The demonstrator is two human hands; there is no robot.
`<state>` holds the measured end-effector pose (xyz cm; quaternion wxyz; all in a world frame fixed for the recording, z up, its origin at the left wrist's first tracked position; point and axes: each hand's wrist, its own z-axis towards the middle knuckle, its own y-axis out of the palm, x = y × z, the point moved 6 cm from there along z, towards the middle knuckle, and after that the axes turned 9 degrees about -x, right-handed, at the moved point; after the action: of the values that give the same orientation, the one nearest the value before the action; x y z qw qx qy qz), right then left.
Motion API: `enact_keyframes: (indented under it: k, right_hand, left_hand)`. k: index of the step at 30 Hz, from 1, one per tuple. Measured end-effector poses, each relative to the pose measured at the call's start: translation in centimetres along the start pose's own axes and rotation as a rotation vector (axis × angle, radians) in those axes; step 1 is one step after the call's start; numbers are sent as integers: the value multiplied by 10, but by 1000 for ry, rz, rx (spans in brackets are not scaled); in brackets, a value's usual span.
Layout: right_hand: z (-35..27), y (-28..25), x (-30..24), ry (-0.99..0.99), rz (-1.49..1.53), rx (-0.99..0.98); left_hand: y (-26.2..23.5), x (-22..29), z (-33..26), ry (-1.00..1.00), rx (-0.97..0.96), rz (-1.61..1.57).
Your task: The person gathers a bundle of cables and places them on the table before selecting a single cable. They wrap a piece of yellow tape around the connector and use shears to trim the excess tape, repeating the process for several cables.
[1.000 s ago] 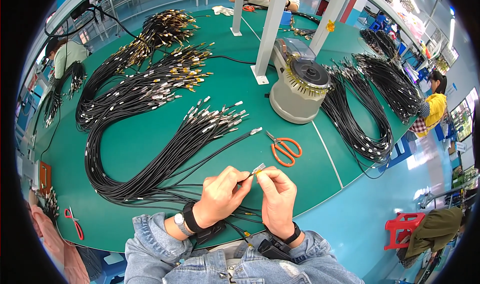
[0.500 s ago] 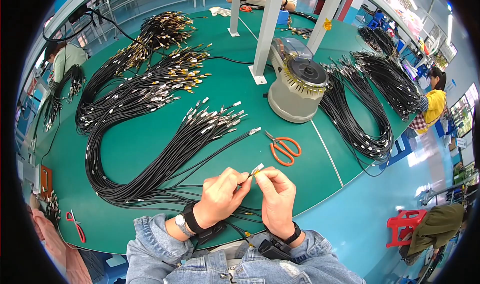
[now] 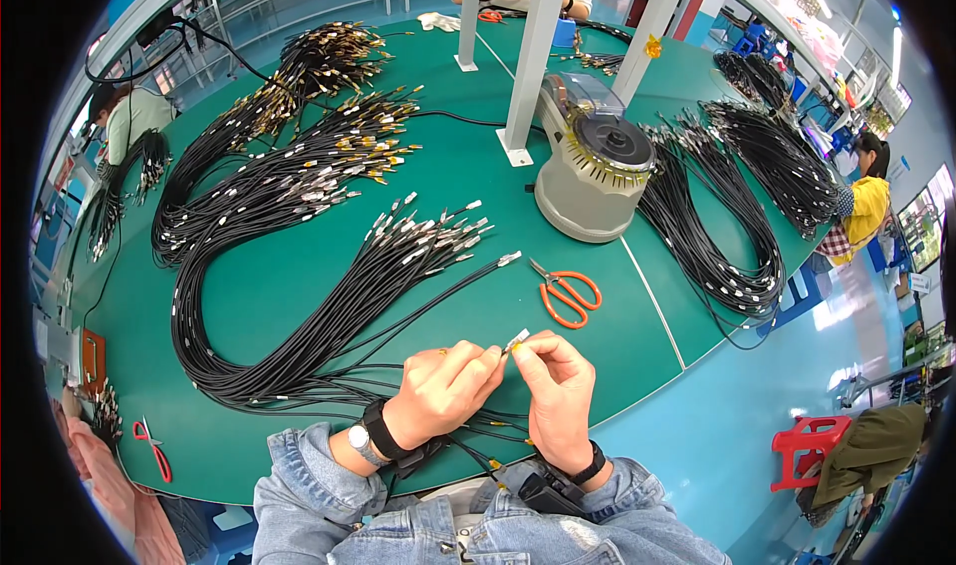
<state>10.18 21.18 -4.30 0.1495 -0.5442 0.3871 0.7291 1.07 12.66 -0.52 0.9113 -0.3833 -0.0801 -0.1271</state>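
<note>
My left hand (image 3: 445, 386) is closed around the end of a black cable, whose white connector (image 3: 517, 339) pokes up between my two hands. A small yellow piece shows at the fingertips of my right hand (image 3: 558, 386), which pinches at the connector's base; the fingers hide most of it. Just left of my hands lies a large curved bundle of black cables (image 3: 214, 336) with white ends fanned toward the middle of the table. One cable with a white tip (image 3: 509, 258) lies apart from that bundle. Orange-handled scissors (image 3: 568, 296) rest beyond my right hand.
The green table (image 3: 468, 167) carries more cable bundles (image 3: 289, 182) at left and a cable bundle (image 3: 717, 226) at right. A grey round machine (image 3: 588, 197) stands beside white posts (image 3: 528, 77). Red scissors (image 3: 151, 450) lie near the left edge. Other people sit around.
Both hands stay together at the cable end and shift very slightly to the right. My right wrist and fingers turn a little; the rest of the table looks the same.
</note>
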Motion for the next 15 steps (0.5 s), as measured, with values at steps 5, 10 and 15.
enact_keyframes:
  k: [5, 10, 15]
  right_hand:
    - [0, 0, -1, -7, -29, -7]
    - [0, 0, 1, -12, -31, -16]
    - [-1, 0, -1, -14, -36, -18]
  left_hand:
    - [-2, 0, -1, 17, -2, -1]
    - [-2, 2, 1, 99, -77, 12]
    - [-2, 3, 1, 107, -60, 19]
